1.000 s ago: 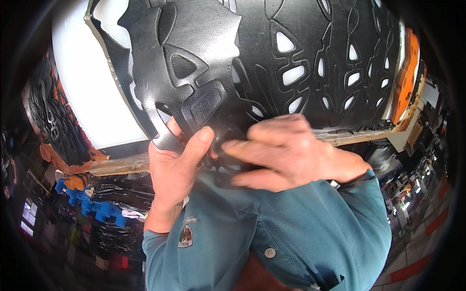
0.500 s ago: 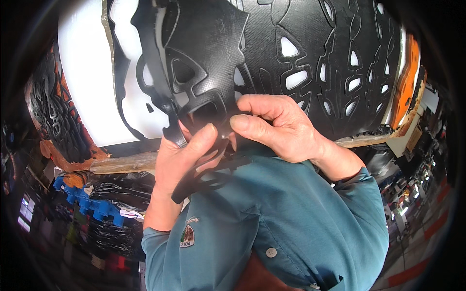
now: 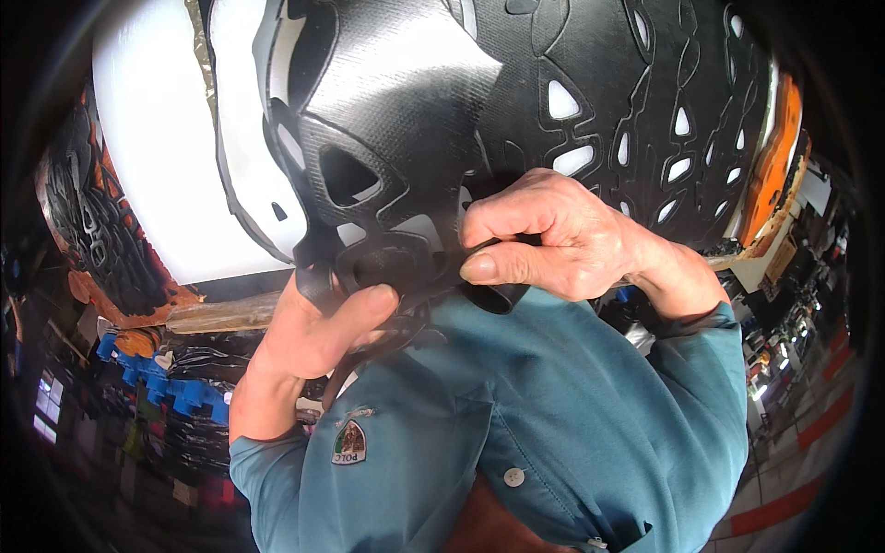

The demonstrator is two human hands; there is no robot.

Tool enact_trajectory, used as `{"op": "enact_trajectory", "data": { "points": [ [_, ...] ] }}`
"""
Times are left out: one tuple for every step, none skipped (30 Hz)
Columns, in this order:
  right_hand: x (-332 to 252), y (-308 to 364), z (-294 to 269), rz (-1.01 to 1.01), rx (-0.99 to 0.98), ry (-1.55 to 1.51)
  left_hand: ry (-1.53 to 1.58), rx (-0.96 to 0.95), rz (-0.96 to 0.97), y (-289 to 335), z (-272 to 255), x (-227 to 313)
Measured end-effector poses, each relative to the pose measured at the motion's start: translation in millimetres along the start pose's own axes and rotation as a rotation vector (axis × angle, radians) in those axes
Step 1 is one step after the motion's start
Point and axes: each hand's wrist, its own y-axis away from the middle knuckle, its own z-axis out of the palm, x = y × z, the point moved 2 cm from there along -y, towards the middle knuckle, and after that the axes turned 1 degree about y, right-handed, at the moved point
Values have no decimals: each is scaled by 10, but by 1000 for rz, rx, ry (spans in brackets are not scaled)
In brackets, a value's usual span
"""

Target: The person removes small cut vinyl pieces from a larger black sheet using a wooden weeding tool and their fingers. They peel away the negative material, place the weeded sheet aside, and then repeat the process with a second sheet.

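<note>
A black textured sheet piece [image 3: 396, 147] with die-cut openings is lifted toward me, its lower end curled. My left hand [image 3: 323, 323] grips that lower end, thumb on top and fingers mostly hidden beneath. At the piece's right edge, my right hand [image 3: 562, 235] pinches a bit of black material between thumb and bent forefinger. Behind and to the right spreads a larger black sheet [image 3: 636, 111] with rows of cut-outs, white showing through them. A narrow, wavy-edged black strip [image 3: 226, 175] lies to the left on a bright white surface [image 3: 138, 166].
A wooden edge [image 3: 226, 313] borders the work surface on my side. Black cut scraps [image 3: 78, 203] are heaped at the far left. An orange strip [image 3: 772, 157] runs along the right side. Blue plastic parts [image 3: 166, 382] and dark wrapped bundles sit below left.
The lifted piece has bent over further, and its lower end has curled under. My left hand has shifted left and down; my right hand has moved slightly right, now pinching at the edge.
</note>
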Motion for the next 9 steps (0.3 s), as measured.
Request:
{"op": "enact_trajectory", "data": {
  "points": [
    [0, 4, -17, -9, -12, 6, -54, 5, 7, 19, -30, 12],
    [0, 11, -31, -5, -23, 0, -109, 8, 15, 38, -58, 19],
    [-3, 22, -46, -4, -33, -5, -174, 2, 36, 54, -76, 20],
    [-10, 31, -60, -5, -44, -8, -175, 6, 42, 70, -96, 10],
    [-13, 68, -89, 10, -52, 11, -177, 11, 49, 75, -95, -14],
    [-13, 78, -102, 9, -63, 20, -163, 9, 56, 88, -100, -36],
    [-11, 86, -119, 8, -74, 29, -179, 58, 52, 109, -107, -62],
    [-8, 96, -142, 0, -84, 44, -179, 101, 51, 127, -102, -87],
    [-4, 96, -155, -31, -94, 54, -175, 141, 41, 152, -94, -118]
  ]
}}
